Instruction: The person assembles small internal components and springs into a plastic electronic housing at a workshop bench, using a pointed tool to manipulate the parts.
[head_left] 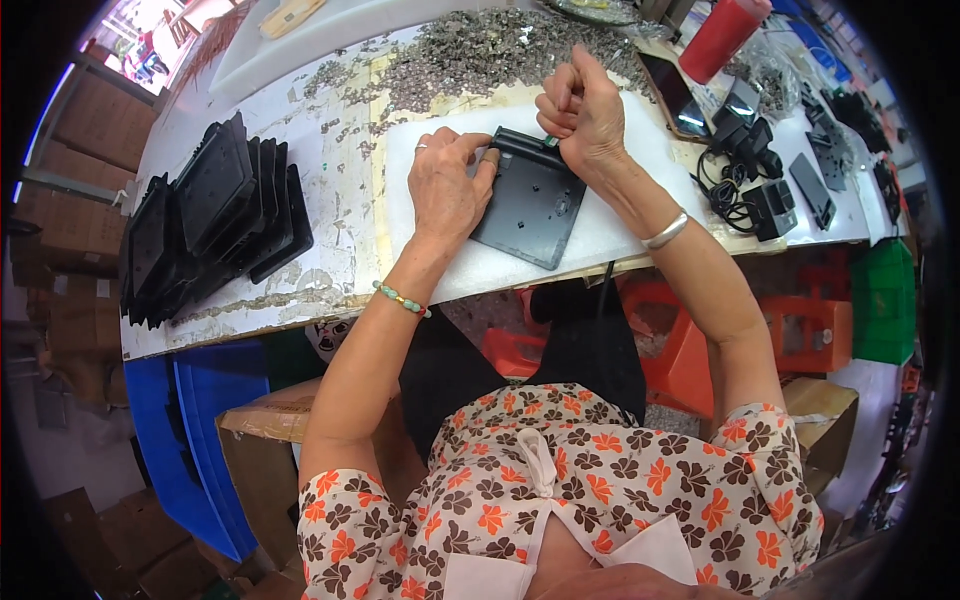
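Dark grey flat plastic panel (528,200) lies on the white mat (620,215) near the front edge of the bench (300,290), turned at an angle so its far edge faces the working hand.

Left hand (445,185): palm down, fingers spread on the panel's left far corner, index finger pressed along the raised edge strip. Judged to be pinning the panel flat so it does not slide on the mat.

Right hand (578,108): closed in a fist over the panel's far right corner, a small tool or part (549,141) gripped inside; only a greenish tip shows, so what it is cannot be told. The fist grip suggests downward force.

Loose heap of small grey metal parts (470,55) spread along the far edge, within reach. Stack of similar black panels (215,225) leaning at the left end. Black cabled adapters (750,175) and a red cylinder (722,35) toward the right far corner.
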